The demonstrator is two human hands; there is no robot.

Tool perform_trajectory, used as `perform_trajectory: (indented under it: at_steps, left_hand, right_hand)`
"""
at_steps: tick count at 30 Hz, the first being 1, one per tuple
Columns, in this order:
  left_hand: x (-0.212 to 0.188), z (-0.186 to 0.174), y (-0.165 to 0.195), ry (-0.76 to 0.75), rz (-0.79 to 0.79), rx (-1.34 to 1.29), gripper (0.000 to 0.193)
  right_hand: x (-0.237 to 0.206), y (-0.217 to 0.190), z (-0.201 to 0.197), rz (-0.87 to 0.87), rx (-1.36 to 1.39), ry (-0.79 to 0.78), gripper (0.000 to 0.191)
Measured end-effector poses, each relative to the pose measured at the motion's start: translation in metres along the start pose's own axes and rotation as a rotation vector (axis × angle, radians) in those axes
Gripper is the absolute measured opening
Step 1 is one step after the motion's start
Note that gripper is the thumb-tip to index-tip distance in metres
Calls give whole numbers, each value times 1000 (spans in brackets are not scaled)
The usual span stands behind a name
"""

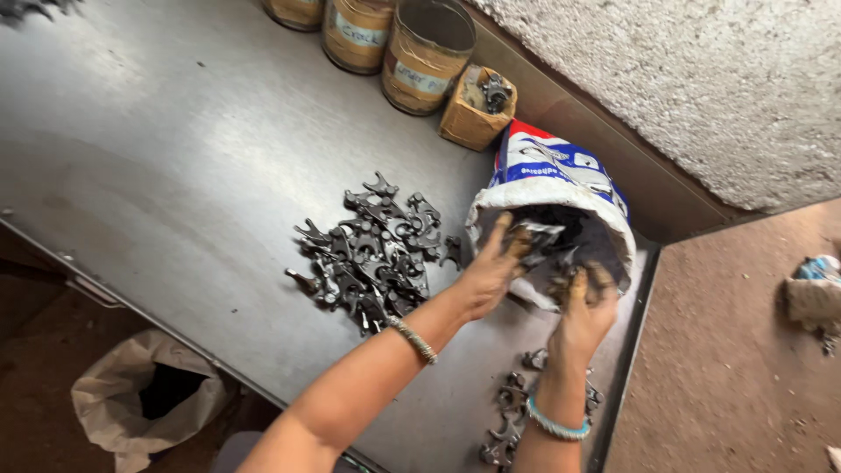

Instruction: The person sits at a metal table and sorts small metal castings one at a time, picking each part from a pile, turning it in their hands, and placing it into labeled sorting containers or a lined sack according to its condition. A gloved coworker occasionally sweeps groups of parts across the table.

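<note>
A white sack with blue and red print (561,180) lies on its side on the steel table (175,158), its rolled mouth facing me. My left hand (486,276) is at the mouth, fingers closed on a few dark metal parts (536,238). My right hand (583,315) grips more dark parts at the mouth's lower edge. A heap of dark forked metal parts (372,254) lies just left of my left hand. A smaller group of the same parts (517,416) sits under my right forearm. Both wrists wear bangles.
Three labelled round tins (425,57) and a small cardboard box holding metal pieces (477,109) stand along the table's back edge by a rough wall. An open paper bag (144,398) sits on the dirt floor below the table's front edge. The table's right edge ends beside the sack.
</note>
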State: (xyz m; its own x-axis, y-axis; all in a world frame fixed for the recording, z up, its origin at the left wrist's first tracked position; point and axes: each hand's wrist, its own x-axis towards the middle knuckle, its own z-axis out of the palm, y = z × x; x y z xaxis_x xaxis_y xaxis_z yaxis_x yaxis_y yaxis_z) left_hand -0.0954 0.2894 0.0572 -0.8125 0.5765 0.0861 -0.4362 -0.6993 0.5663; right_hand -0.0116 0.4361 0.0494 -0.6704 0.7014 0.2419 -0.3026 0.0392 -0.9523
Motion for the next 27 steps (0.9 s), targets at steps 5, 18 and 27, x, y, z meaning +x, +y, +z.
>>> perform_trajectory:
  at_steps: [5,18,27]
  left_hand:
    - [-41,-25,45,7,65,699,62]
    - [-195,-84,120,430,-65,1654,75]
    - [-179,-96,85,399,-56,1603,91]
  right_hand:
    - [-28,8,33,-116,-501,-330,27]
    - [-165,-1,66,-153,-1023,-599,42]
    - [-195,0,21,-34,-1089,-565,44]
